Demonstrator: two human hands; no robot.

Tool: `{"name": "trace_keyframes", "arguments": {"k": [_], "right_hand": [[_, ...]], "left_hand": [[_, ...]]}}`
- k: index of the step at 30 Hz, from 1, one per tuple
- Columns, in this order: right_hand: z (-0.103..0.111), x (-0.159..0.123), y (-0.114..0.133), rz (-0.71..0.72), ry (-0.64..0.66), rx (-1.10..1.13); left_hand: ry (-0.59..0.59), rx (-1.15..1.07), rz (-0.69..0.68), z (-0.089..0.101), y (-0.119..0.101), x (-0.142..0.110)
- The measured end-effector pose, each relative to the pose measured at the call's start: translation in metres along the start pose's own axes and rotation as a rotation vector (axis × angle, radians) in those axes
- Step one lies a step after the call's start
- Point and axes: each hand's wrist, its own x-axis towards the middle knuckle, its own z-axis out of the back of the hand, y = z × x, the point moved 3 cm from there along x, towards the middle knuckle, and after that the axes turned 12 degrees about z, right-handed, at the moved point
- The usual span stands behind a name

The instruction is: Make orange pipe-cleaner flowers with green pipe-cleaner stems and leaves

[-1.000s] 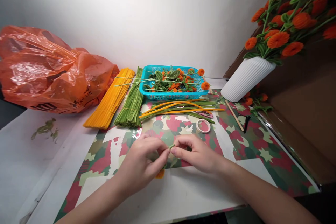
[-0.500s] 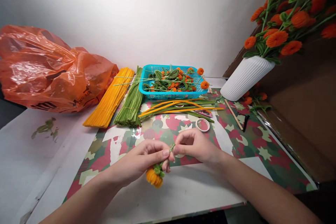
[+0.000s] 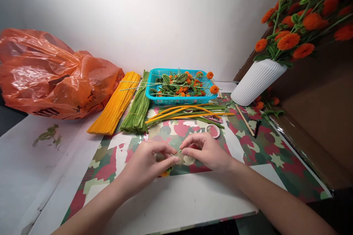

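Above the front of the table, my left hand [image 3: 150, 161] is closed on a yellow-orange pipe-cleaner flower [image 3: 166, 172], its head mostly hidden below my fingers. The flower's thin green stem [image 3: 178, 152] runs out between my two hands. My right hand [image 3: 208, 152] pinches the far end of this stem between thumb and forefinger. A small roll of tape [image 3: 212, 131] lies just beyond my right hand. Behind it are loose yellow and green pipe cleaners [image 3: 190, 112] and a pink-handled tool [image 3: 214, 119], partly covered.
A blue basket [image 3: 179, 100] holds orange flowers and leaves. Left of it lie yellow [image 3: 114, 104] and green [image 3: 135, 115] pipe-cleaner bundles and an orange plastic bag [image 3: 55, 75]. At right, a white vase [image 3: 256, 80] of orange flowers leans; a wooden stick [image 3: 245, 120] lies nearby.
The yellow-orange flower head swung into view below my left hand, then turned back mostly behind the fingers. My right hand keeps its pinch at the stem and has shifted slightly.
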Motion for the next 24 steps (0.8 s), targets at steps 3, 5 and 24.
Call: {"name": "trace_keyframes", "arguments": {"k": [3, 5, 24], "right_hand": [[0.003, 0.000, 0.000, 0.084, -0.014, -0.091], [0.003, 0.002, -0.002, 0.108, 0.005, -0.052], [0.042, 0.046, 0.139, 0.708, -0.210, -0.574]], "left_hand": [[-0.053, 0.004, -0.061, 0.001, -0.002, 0.000], [0.036, -0.110, -0.016, 0.000, -0.002, 0.001], [-0.578, 0.420, -0.661, 0.063, -0.121, 0.015]]}}
